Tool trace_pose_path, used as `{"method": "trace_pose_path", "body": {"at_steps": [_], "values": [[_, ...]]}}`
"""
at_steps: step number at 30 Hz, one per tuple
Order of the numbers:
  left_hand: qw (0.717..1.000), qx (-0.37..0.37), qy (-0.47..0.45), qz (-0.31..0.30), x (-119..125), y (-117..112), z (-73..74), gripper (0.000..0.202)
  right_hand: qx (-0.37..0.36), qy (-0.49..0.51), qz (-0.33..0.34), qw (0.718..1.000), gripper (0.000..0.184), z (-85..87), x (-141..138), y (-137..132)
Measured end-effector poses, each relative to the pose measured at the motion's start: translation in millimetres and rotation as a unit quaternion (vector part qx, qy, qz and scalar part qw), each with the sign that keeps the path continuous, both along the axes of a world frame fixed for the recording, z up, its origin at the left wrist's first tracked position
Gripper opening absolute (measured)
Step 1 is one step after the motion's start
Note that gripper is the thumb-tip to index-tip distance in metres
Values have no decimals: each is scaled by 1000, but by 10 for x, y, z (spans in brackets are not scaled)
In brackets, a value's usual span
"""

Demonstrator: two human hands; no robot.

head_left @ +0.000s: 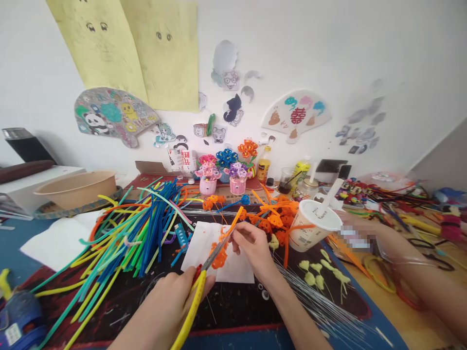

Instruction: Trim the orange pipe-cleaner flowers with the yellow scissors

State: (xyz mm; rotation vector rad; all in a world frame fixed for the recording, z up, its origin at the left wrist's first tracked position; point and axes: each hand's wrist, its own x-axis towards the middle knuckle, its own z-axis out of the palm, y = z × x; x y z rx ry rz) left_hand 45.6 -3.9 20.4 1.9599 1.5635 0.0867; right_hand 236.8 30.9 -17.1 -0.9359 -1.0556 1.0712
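scissors [192, 302], yellow-handled, clamped in left hand [162, 304]; right hand [252, 245] pinching orange pipe cleaner [233, 222], hands close together.

**Orange, Blue and Yellow Seen Across a Crowded Desk**

Yellow is shown on the handles of the scissors [192, 301], and bright orange on the pipe cleaner [233, 226] and its snipped bits, laid over a white paper sheet [237, 272]. Blue, green and yellow strands are mixed in the pipe cleaner bundle [134, 233]. The desk mat [233, 306] is black with a red edge line. Pink is seen on the flower pots [207, 187], which are topped with pink and lilac blooms. A grey speckled paper fan [116, 116] is patterned with a black-and-white panda, and a cream paper fan [297, 114] is marked with a red character. Two pale yellow sheets [160, 53] are drawn with dark eyes.
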Motion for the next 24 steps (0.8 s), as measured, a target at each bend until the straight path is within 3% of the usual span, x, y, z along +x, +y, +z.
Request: {"method": "trace_pose_path", "body": {"at_steps": [8, 16, 24], "values": [[998, 51, 46, -5, 143, -24, 66, 38, -11, 50, -70, 996, 14, -17, -58, -7], [990, 81, 118, 0, 184, 7, -142, 34, -16, 83, -87, 993, 18, -57, -83, -21], [996, 65, 63, 23, 196, -32, -101, 25, -13, 86, -77, 993, 17, -70, -109, -23]]}}
